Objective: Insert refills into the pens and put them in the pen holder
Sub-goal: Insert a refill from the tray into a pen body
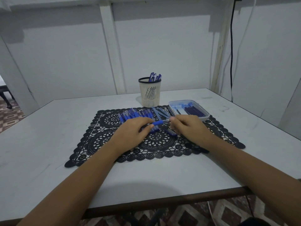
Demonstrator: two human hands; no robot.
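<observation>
My left hand (136,128) grips a blue pen (157,123) that lies level above the black lace mat (101,141). At the pen's right end my right hand (187,126) pinches its tip. A row of blue pens (135,115) lies on the mat just beyond my hands, and one more pen (171,132) sits under my right hand. Several pale blue refills (160,112) lie to the right of the row. The cream mesh pen holder (149,93) stands upright behind the mat with several blue pens (155,77) in it.
A shallow clear tray (189,110) with dark pen parts sits at the mat's far right corner. The white table (48,128) ends in a dark front edge near me, above a patterned floor. White walls stand close behind, and a black cable (231,46) hangs at the right.
</observation>
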